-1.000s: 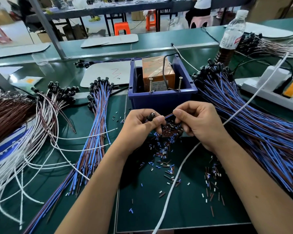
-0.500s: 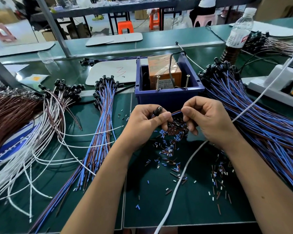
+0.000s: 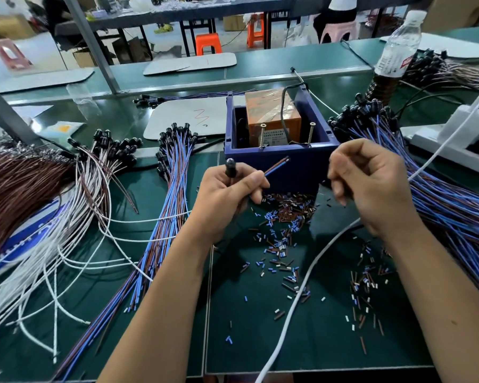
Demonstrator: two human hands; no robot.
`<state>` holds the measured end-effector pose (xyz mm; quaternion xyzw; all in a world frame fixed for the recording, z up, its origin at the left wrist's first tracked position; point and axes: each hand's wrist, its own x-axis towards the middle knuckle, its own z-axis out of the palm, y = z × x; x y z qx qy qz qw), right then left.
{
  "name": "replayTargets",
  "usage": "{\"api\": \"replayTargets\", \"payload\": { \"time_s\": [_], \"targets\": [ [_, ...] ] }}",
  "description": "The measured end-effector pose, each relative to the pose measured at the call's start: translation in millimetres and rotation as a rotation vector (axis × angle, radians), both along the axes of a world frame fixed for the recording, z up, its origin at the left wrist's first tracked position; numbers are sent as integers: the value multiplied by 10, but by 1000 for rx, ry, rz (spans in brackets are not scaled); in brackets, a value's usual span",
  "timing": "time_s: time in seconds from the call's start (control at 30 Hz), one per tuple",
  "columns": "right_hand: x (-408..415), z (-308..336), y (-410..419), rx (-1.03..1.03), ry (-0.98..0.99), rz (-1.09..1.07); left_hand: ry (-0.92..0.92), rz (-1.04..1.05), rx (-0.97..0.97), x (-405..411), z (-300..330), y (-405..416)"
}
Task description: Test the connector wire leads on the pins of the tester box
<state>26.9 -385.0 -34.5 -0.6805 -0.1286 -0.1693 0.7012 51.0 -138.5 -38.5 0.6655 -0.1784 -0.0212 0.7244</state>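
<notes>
The blue tester box [image 3: 280,158] stands in the middle of the bench with an orange block [image 3: 271,117] inside and two upright screw pins, the left pin [image 3: 261,134] and the right pin [image 3: 312,133], at its near wall. My left hand [image 3: 227,194] grips a connector wire [image 3: 277,165]. Its black connector head [image 3: 230,165] pokes up above my fingers, and its blue and brown leads point up-right toward the box, just below the pins. My right hand [image 3: 368,183] hovers to the right of the leads with fingers curled, holding nothing that I can see.
A bundle of blue and brown wires [image 3: 166,217] lies to the left, a larger one [image 3: 440,194] to the right, white and brown wires [image 3: 53,217] at far left. Insulation scraps [image 3: 285,230] litter the green mat. A white cable [image 3: 302,286], a water bottle [image 3: 398,45] and a power strip [image 3: 454,145] sit to the right.
My right hand let go of the lead ends and drew away to the right. The leads now stick out free from my left hand. The view shifted slightly.
</notes>
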Motion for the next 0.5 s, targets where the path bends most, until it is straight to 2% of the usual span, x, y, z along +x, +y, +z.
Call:
{"api": "replayTargets", "payload": {
  "time_s": [0.1, 0.27, 0.37, 0.5],
  "targets": [
    [-39, -55, 252, -46, 69, 67, -12, 20, -47, -31, -11, -84],
    [-82, -90, 621, 122, 143, 47, -48, -19, -118, -156, -51, -328],
    [-83, -57, 596, 214, 168, 33, -104, 90, -68, -151, -83, -370],
    [-57, -34, 522, 273, 90, 29, -337, 382, 65, -182, -118, -413]
  ]
}}
